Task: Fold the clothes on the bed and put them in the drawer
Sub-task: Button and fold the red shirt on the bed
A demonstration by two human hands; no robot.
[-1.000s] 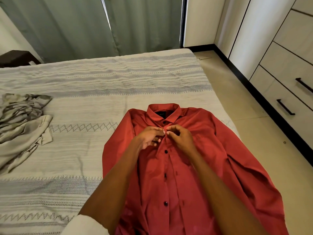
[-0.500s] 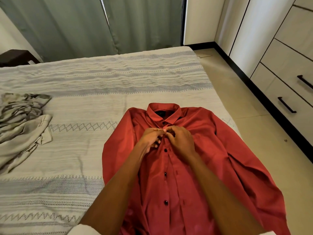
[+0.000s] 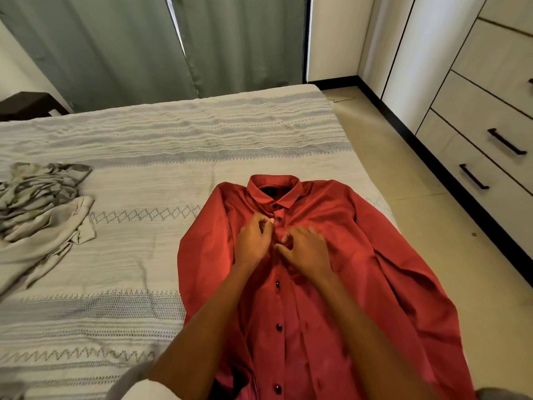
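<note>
— Both hands on the shirt?
— Yes. My left hand (image 3: 253,241) and right hand (image 3: 307,251) sit on the chest of the red shirt (image 3: 360,255), centre of frame, fingers curled and pinching the button placket.
— Shirt position?
— Flat on the bed (image 3: 173,145), front up, collar toward the top, lower right half of frame.
— Other clothes?
— Grey crumpled pile (image 3: 43,209), left edge, well apart.
— Drawers?
— Drawer unit (image 3: 490,116), right edge, closed.

Home bedroom, bed (image 3: 173,157), curtains (image 3: 115,47), drawers (image 3: 484,134)
</note>
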